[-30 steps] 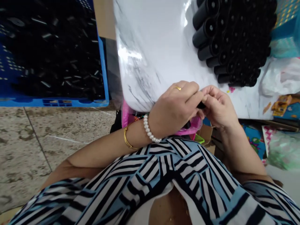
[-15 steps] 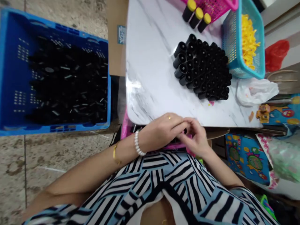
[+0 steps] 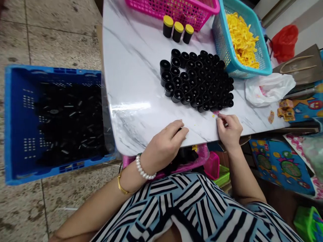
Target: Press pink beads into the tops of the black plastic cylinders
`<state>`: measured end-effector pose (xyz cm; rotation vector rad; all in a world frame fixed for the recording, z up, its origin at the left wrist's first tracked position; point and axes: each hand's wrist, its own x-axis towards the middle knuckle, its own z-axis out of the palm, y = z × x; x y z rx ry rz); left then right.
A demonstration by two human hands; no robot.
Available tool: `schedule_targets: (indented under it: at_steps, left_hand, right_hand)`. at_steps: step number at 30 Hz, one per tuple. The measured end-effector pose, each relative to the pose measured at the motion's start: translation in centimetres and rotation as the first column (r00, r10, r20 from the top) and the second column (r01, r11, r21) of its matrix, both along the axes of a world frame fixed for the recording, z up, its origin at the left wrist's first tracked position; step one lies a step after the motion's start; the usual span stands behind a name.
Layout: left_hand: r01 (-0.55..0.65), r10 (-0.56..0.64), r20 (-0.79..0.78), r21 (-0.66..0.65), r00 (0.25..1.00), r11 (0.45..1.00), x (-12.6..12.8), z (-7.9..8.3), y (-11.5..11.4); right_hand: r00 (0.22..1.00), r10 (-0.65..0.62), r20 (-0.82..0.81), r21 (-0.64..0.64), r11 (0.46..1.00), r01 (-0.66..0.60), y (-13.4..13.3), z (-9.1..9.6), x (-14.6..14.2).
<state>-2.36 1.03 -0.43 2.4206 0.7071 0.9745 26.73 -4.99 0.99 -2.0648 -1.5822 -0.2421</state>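
Note:
My left hand (image 3: 165, 143), with a pearl bracelet at its wrist, is closed above the front edge of the marbled table (image 3: 131, 84). Something dark shows between its thumb and forefinger, too covered to name. Farther right, my right hand (image 3: 230, 129) pinches its fingertips together at a few tiny pink bits (image 3: 216, 113) on the tabletop. Whatever lies inside that pinch is hidden. Just beyond both hands stands a tight cluster of black open-topped cylinders (image 3: 194, 80). Three black cylinders with yellow caps (image 3: 178, 32) stand apart behind the cluster.
A pink basket (image 3: 174, 13) and a turquoise basket (image 3: 227, 57) of yellow pieces are at the back. On the right lies a white plastic bag (image 3: 270, 89). A blue crate (image 3: 20, 134) of black parts sits left, and a pink tray (image 3: 202, 158) rests below the table edge.
My hands were together at the table edge; now they are apart. The right hand has moved forward and right to the pink bits, the left slightly leftward. The view has shifted too.

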Motion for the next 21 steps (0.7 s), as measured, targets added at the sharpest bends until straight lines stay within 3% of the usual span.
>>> schedule_targets:
  at_steps: [3,6,9,11,13,16,18,20,21]
  left_hand:
    - [0.008,-0.008,-0.004,0.0,1.0,1.0,-0.5,0.1,-0.2]
    - [0.055,-0.055,-0.011,0.006,0.998,0.998,-1.2,0.3,-0.7]
    - [0.043,-0.043,-0.014,-0.021,0.999,0.999,-1.4,0.3,-0.9]
    - [0.021,-0.021,-0.026,-0.019,0.999,1.0,-1.4,0.3,-0.8]
    - [-0.009,0.009,-0.044,-0.001,0.999,1.0,-1.3,0.3,-0.8]
    - [-0.039,0.04,-0.051,0.02,0.998,0.999,-1.3,0.2,-0.8]
    - [-0.043,0.044,-0.051,0.015,0.998,0.999,-1.2,0.1,-0.9]
    - [-0.074,0.074,-0.038,0.003,0.996,0.997,-1.1,-0.1,-1.1]
    - [-0.098,0.098,-0.026,-0.006,0.995,0.995,-1.1,-0.2,-1.1]
  right_hand:
    - [0.99,0.063,0.127,-0.018,0.998,-0.061,-1.5,-0.1,-1.4]
    - [0.949,0.225,0.219,-0.107,0.973,-0.206,-3.7,0.3,-3.6]
    - [0.86,0.472,0.194,-0.209,0.876,-0.434,-5.3,0.3,-5.2]
    - [0.783,0.607,0.138,-0.184,0.792,-0.582,-5.6,0.1,-6.0]
    - [0.753,0.658,0.012,-0.118,0.749,-0.652,-5.3,0.2,-6.9]
    - [0.763,0.522,-0.381,-0.087,0.801,-0.592,-4.3,1.2,-8.5]
    - [0.697,0.339,-0.631,-0.083,0.865,-0.495,-3.5,2.4,-9.6]
    - [0.646,0.254,-0.72,-0.062,0.903,-0.424,-2.6,3.5,-10.7]
    - [0.656,0.264,-0.707,-0.046,0.908,-0.415,-2.1,4.0,-11.2]
